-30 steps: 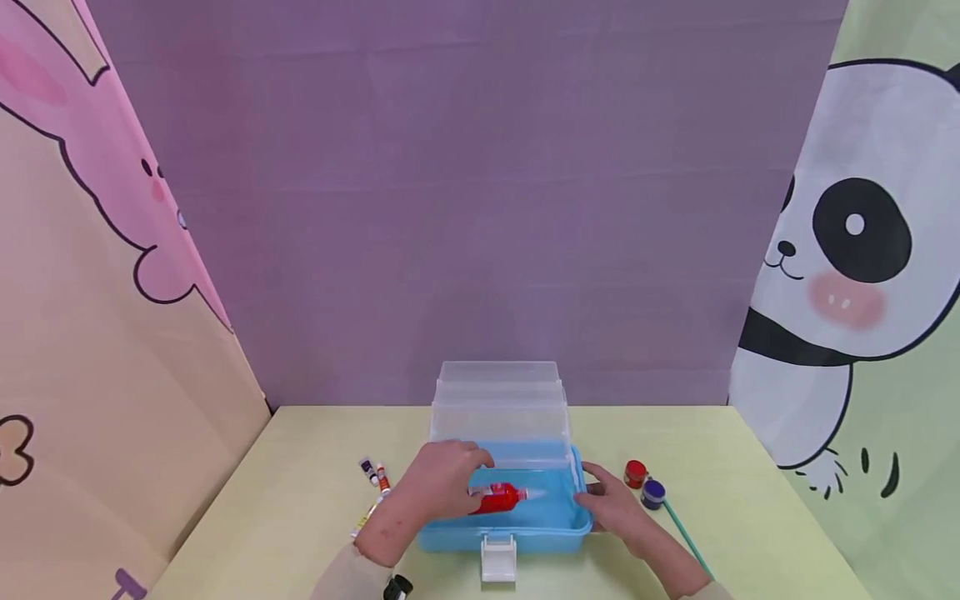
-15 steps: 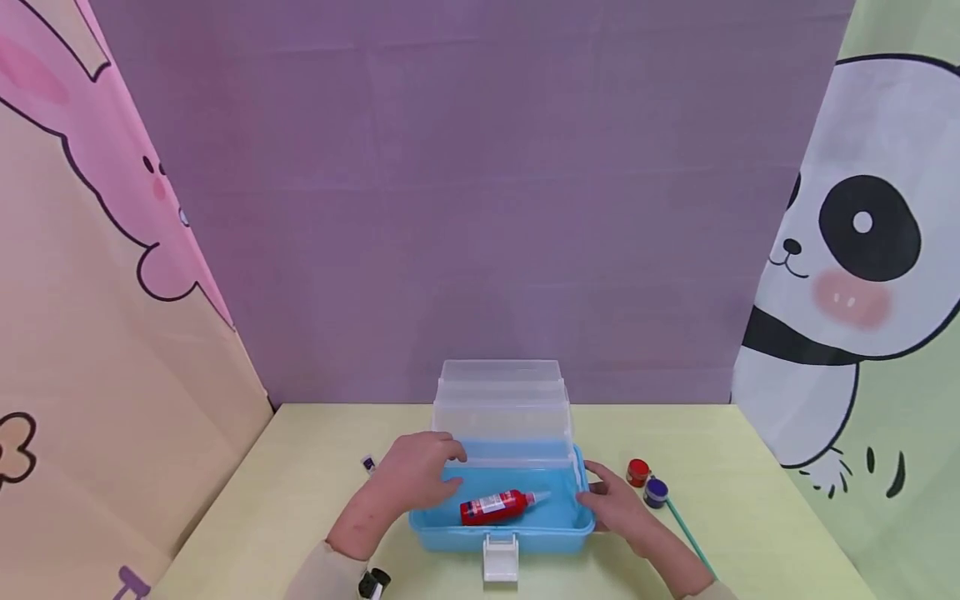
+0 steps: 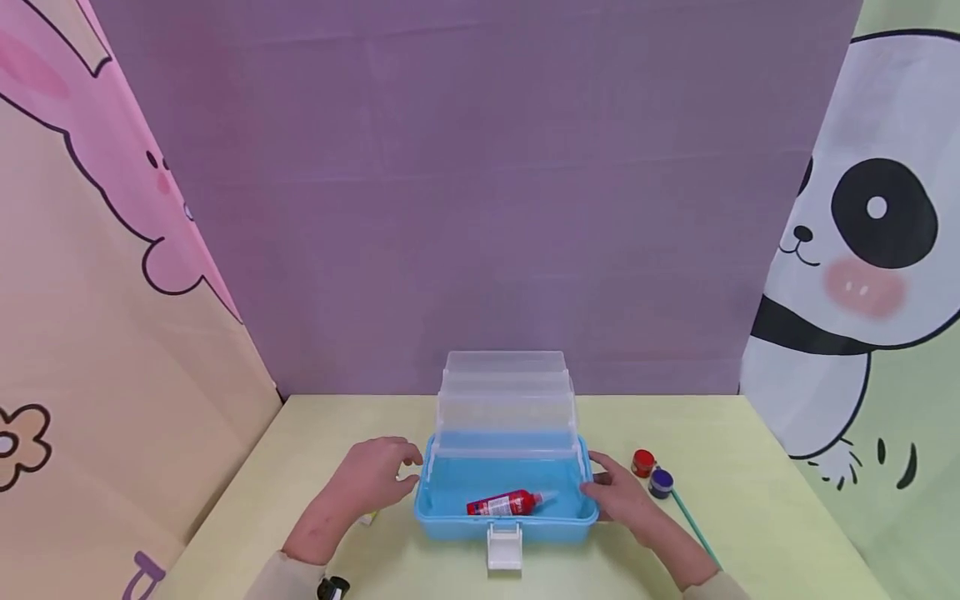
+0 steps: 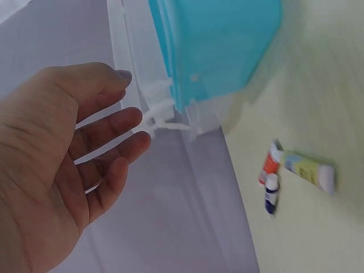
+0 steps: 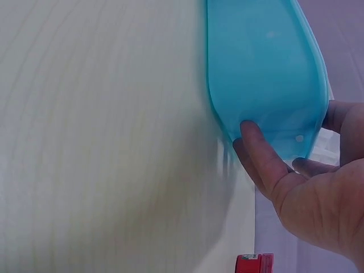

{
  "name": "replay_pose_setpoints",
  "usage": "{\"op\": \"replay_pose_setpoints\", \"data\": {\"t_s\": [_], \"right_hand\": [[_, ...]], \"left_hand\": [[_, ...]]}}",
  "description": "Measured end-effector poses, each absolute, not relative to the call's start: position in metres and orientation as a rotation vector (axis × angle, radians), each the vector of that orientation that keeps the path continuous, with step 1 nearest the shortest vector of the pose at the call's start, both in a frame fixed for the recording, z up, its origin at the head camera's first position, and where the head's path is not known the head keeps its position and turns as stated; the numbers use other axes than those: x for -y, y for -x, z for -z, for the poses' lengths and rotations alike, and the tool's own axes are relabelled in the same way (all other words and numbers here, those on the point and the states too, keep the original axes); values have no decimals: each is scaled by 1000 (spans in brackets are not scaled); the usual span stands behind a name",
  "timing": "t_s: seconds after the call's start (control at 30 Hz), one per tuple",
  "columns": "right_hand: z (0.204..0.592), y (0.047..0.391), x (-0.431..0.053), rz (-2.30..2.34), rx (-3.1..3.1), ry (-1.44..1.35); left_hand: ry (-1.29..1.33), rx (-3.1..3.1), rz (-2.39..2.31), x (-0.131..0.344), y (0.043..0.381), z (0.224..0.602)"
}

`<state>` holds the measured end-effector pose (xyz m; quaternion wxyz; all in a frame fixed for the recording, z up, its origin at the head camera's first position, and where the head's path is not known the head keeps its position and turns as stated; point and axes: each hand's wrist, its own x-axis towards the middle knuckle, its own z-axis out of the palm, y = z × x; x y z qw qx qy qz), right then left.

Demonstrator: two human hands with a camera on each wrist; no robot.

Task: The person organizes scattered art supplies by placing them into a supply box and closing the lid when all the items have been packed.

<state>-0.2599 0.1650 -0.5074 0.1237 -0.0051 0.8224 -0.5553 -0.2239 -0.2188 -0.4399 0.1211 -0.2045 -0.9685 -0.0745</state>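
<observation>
A light blue plastic box [image 3: 517, 528] with its clear stepped lid [image 3: 506, 392] raised stands on the table. A red bottle [image 3: 510, 503] with a pointed clear nozzle lies inside near the front. My right hand [image 3: 618, 498] grips the right side of the box, thumb over the rim and fingers against the outer wall. My left hand [image 3: 375, 473] is off the left side of the box, fingers loosely bent and holding nothing. Near it in the left wrist view lie small paint tubes: a yellow tube [image 4: 307, 170], an orange-red tube [image 4: 271, 165] and a dark purple tube [image 4: 271, 194].
Right of the box stand a red paint jar [image 3: 642, 463] and a dark blue paint jar [image 3: 661, 483], with a thin green stick [image 3: 696, 529] beside them. A black-capped item [image 3: 332, 588] shows by the left sleeve. A purple cloth wall [image 3: 480, 200] rises behind the table.
My left hand has let go of the red bottle inside the box and moved left, out past the box's left side. The right hand has stayed on the box.
</observation>
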Motion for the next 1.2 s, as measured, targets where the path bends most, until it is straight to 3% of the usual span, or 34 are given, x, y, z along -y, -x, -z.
{"op": "replay_pose_setpoints", "data": {"t_s": [0.53, 1.2], "right_hand": [[509, 255, -168, 1621, -2408, 8], [513, 260, -166, 1644, -2401, 30]], "left_hand": [[158, 2974, 470, 270, 205, 471], [-98, 3089, 479, 270, 210, 508]]}}
